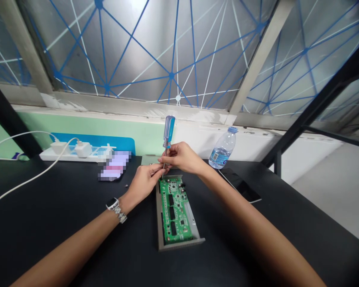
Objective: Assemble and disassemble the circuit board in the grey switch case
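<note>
A screwdriver (169, 129) with a clear and blue handle stands nearly upright, its tip at the far left corner of a green circuit board (178, 219). The board sits in a shallow metal casing (181, 244) on the dark table. Around the screwdriver's shaft, just below the handle, the fingers of my right hand (181, 157) are closed. My left hand (145, 179) pinches lower on the shaft, close to the tip; whether a screw is between those fingertips is hidden. A watch (112, 204) is on my left wrist.
Left of the hands lie a phone (115, 165) and a tiny metal piece, perhaps a screw (126, 185). A white power strip (74, 154) with cabled plugs lies along the wall. To the right are a water bottle (224, 149) and a dark tablet-like device (241, 185).
</note>
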Demonstrator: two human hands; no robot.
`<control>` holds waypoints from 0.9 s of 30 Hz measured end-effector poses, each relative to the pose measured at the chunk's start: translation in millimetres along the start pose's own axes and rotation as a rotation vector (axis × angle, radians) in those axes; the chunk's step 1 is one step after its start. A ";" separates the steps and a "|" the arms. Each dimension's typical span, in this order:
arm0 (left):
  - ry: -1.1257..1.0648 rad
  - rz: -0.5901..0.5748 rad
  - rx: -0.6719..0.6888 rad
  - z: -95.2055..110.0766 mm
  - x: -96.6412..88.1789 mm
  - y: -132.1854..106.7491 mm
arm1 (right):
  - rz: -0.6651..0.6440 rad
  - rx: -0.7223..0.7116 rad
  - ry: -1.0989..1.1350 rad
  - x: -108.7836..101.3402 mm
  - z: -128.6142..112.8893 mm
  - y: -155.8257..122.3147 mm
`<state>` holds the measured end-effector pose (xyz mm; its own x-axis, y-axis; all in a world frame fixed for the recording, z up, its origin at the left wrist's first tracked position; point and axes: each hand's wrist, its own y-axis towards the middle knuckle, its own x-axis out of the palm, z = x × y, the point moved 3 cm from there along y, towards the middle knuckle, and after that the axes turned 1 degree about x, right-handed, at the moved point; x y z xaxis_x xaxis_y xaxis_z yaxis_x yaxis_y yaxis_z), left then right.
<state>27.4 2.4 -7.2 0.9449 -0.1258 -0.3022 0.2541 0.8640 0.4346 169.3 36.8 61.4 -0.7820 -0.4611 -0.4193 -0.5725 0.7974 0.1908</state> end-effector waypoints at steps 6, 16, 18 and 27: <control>-0.078 0.080 -0.068 -10.1 0.6 -0.8 | 0.060 -0.096 -0.178 -4.0 -12.4 -2.7; -0.149 0.133 -0.116 -6.6 0.8 0.7 | 0.061 0.099 -0.056 -5.6 -12.2 -4.8; -0.153 0.137 -0.121 -7.3 -0.3 2.7 | 0.050 0.128 0.002 -5.3 -11.5 -5.2; -0.204 -0.010 -0.050 -8.2 -3.2 18.0 | 0.017 0.120 0.066 -3.9 -10.2 -5.3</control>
<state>27.3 22.3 -5.4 0.9660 -0.2258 -0.1260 0.2575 0.8850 0.3880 172.8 30.3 71.1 -0.8084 -0.4684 -0.3565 -0.5283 0.8445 0.0883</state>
